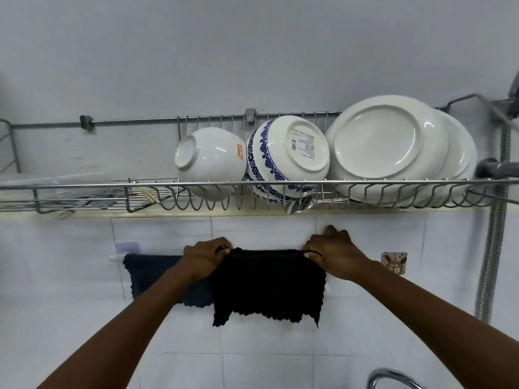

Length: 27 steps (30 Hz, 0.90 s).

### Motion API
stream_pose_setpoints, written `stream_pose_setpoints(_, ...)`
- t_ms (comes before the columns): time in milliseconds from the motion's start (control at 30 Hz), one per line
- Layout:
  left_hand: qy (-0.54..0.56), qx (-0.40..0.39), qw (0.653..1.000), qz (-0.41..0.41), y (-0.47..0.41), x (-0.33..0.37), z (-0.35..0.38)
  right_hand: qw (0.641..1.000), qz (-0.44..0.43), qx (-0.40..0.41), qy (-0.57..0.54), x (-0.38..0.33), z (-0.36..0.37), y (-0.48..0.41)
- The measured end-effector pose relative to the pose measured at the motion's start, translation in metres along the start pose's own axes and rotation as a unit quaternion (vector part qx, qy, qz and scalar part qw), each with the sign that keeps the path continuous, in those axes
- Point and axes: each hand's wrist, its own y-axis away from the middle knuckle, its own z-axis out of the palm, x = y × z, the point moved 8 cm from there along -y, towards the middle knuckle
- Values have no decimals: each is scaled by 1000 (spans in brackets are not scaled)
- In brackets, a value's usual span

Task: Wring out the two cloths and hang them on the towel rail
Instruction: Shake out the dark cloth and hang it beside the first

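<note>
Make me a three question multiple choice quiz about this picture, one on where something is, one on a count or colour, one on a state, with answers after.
1. Where is the dark blue cloth?
A. In the dish rack
B. On the towel rail, left of the black cloth
C. Over the tap

2. How many bowls lie in the dish rack?
A. Two
B. Five
C. None

3. What is happening to the black cloth?
A. It lies crumpled in a bowl
B. It hangs untouched
C. Both hands hold its top corners

Answers:
1 B, it drapes from the towel rail beside the black one.
2 A, a white bowl and a blue-patterned bowl.
3 C, left hand and right hand pinch its top edge.
</note>
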Motion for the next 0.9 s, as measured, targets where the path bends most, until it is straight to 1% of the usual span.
stream_pose_setpoints(67,-12,21,999,-34,-2,2,5,999,16,23,44,3,-1,1)
stream_pose_setpoints(100,-19,36,998,-47,-1,3,6,998,43,8,45,8,0,1)
stream_pose_setpoints(167,-28,74,994,-76,0,0,0,995,85,-53,3,16,8,-3)
stream_pose_setpoints(200,-35,90,991,-92,2,-3,-4,993,92,-70,-30,16,9,-4)
stream_pose_setpoints(233,-51,105,988,-103,4,-4,-9,991,94,-65,-70,14,7,-6)
stream_pose_setpoints(267,-79,119,985,-97,5,-3,-13,988,93,-38,-114,13,3,-7)
stream_pose_setpoints(300,-109,135,982,-76,6,2,-16,983,95,-7,-154,13,0,-6)
stream_pose_setpoints(333,-116,149,981,-45,6,8,-15,976,99,7,-191,13,0,-4)
stream_pose_setpoints(367,-99,151,983,-11,6,12,-12,970,107,8,-217,13,2,-2)
stream_pose_setpoints(400,-66,137,988,12,7,14,-8,968,111,-2,-227,13,3,-1)
stream_pose_setpoints(433,-31,106,994,19,7,13,-1,972,111,-24,-205,13,6,-1)
stream_pose_setpoints(500,14,36,999,5,11,7,10,985,95,-87,-116,11,8,-3)
stream_pose_setpoints(533,5,24,1000,9,13,6,13,988,85,-113,-66,9,8,-4)
stream_pose_setpoints(600,-70,43,996,33,14,9,9,990,73,-121,8,6,2,-6)
stream_pose_setpoints(633,-117,57,991,39,14,13,6,989,81,-123,25,5,-1,-6)
stream_pose_setpoints(667,-154,67,985,44,14,16,6,988,87,-125,29,4,-2,-5)
stream_pose_setpoints(700,-168,75,982,46,15,18,7,987,94,-132,14,3,0,-3)
stream_pose_setpoints(733,-168,85,981,48,17,20,9,986,100,-131,-8,1,1,-1)
stream_pose_setpoints(767,-153,104,981,57,19,21,11,987,108,-111,-39,1,2,1)
stream_pose_setpoints(833,-99,136,981,91,22,25,14,989,107,-7,-101,4,-5,5)
stream_pose_setpoints(867,-73,142,982,99,22,25,14,988,99,31,-115,5,-6,8)
stream_pose_setpoints(900,-53,141,984,97,20,24,14,988,99,30,-118,6,-3,12)
